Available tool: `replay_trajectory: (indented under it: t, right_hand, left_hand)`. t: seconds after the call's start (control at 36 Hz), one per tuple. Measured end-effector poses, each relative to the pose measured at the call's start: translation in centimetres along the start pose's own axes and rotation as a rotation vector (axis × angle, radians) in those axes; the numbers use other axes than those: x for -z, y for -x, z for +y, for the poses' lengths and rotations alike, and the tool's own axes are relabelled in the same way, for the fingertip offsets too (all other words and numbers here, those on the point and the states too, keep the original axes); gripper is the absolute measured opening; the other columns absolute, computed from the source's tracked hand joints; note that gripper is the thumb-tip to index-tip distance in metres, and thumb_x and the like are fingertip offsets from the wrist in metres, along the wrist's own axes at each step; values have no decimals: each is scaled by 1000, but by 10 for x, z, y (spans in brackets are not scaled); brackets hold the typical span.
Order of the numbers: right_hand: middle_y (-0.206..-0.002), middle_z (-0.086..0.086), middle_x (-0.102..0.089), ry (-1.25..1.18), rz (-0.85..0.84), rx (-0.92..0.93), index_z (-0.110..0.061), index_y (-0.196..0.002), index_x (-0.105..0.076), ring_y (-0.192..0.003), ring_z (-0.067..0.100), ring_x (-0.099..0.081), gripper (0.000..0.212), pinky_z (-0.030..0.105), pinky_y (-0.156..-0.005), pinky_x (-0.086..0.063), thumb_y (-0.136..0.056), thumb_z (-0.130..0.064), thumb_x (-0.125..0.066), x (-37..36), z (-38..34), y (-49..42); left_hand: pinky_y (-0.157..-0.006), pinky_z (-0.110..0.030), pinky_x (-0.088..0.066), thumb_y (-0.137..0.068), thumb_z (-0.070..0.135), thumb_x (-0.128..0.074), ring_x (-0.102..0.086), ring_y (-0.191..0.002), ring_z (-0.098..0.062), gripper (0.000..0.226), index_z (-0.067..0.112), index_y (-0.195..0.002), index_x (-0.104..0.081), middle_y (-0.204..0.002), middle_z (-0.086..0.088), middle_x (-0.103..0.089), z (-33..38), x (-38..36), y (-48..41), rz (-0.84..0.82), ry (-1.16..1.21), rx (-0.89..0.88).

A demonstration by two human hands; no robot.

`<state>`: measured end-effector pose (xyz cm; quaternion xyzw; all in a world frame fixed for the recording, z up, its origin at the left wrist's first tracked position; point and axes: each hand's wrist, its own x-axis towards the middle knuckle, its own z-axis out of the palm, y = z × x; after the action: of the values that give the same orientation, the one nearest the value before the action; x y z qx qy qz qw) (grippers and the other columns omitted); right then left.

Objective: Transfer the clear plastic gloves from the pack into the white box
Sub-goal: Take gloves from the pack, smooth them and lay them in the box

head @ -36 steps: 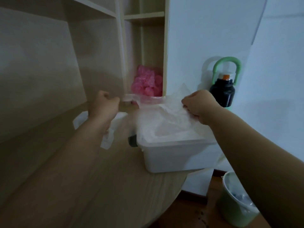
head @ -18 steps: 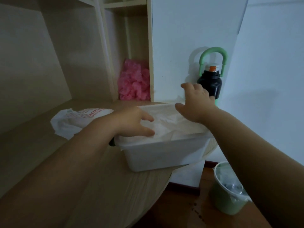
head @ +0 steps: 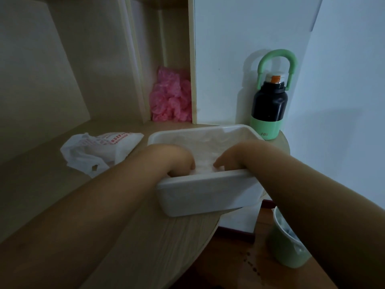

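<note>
Left hand [head: 177, 161] and right hand [head: 235, 157] are down in the white box [head: 204, 195] on the clear gloves [head: 208, 142], can't tell if they're gripping.

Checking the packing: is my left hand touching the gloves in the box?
Touching. Head view shows the left hand pressed into the gloves inside the white box.

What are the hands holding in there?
Cannot tell. The left hand and right hand reach down onto the gloves in the box, but its near wall hides their fingertips.
</note>
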<state>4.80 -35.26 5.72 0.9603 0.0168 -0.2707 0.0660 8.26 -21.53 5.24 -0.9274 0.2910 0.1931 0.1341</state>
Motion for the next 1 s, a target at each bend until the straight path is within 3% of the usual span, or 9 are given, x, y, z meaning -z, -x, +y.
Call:
replay_trajectory:
  t: [0.11, 0.31, 0.47, 0.58, 0.64, 0.75, 0.83, 0.92, 1.0]
  right_hand:
    - [-151, 7, -33, -75, 83, 4, -16, -146, -33, -136, 25, -33, 52, 37, -110, -25, -97, -24, -47, -1, 3, 2]
    - [-130, 5, -55, -232, 337, 19, -13, -128, -56, -113, 23, -55, 40, 37, -100, -44, -92, -30, -53, 15, 1, 13]
    - [-129, 12, -54, -274, 638, 61, -3, -126, -57, -117, 26, -51, 36, 32, -99, -40, -97, -18, -40, 28, -43, 31]
    - [-96, 5, -63, -490, 809, 173, -11, -99, -66, -89, 20, -59, 19, 27, -74, -43, -92, -17, -49, 35, -90, 26]
    - [-83, 0, -61, -571, 859, 240, -15, -87, -64, -77, 14, -58, 16, 26, -70, -45, -92, -18, -50, 37, -114, 25]
    - [-116, 4, -64, -688, 927, 367, -16, -122, -61, -105, 20, -60, 31, 30, -91, -49, -93, -17, -50, 38, -172, 22]
    - [-125, 5, -60, -744, 911, 440, -15, -128, -56, -113, 19, -56, 36, 23, -87, -42, -93, -14, -47, 30, -213, 12]
    - [-134, 5, -55, -827, 805, 443, -12, -132, -53, -123, 19, -50, 38, 26, -99, -38, -95, -11, -44, 15, -240, -9]
    - [-132, 5, -54, -996, 700, 343, -12, -130, -53, -112, 20, -56, 37, 28, -90, -48, -95, -9, -44, -1, -252, -39]
  left_hand:
    - [-99, -30, -35, -99, 23, -47, -47, -125, -21, 43, 22, -142, -45, -141, -1, -48, -2, -1, 0, -16, 52, -3]
    - [-89, -29, -45, -80, 58, -65, -55, -105, -12, 64, 32, -136, -49, -124, 10, -59, -22, 8, 28, 346, 172, -8]
    - [-62, -12, -35, -89, 36, -64, -51, -79, -2, 43, 20, -129, -58, -116, 4, -64, -51, -2, 61, 621, 444, -27]
    - [-41, -5, -36, -93, 33, -59, -48, -64, 4, 36, 20, -126, -60, -114, 4, -63, -84, -23, 93, 745, 572, 15]
    - [-45, -6, -36, -92, 34, -59, -50, -65, 5, 34, 21, -123, -63, -107, 7, -64, -101, -35, 102, 796, 605, 60]
    - [-61, -17, -44, -91, 28, -62, -62, -79, -11, 25, 20, -114, -68, -94, 9, -64, -146, -65, 119, 899, 688, 195]
    - [-78, -22, -39, -92, 23, -61, -57, -91, -10, 27, 17, -118, -67, -101, 5, -63, -175, -93, 125, 944, 739, 297]
    - [-88, -31, -45, -92, 22, -59, -58, -99, -18, 28, 16, -119, -66, -115, -5, -64, -197, -120, 120, 936, 792, 348]
    - [-99, -35, -42, -93, 23, -58, -54, -112, -23, 29, 18, -120, -65, -124, -8, -55, -209, -142, 110, 886, 801, 373]
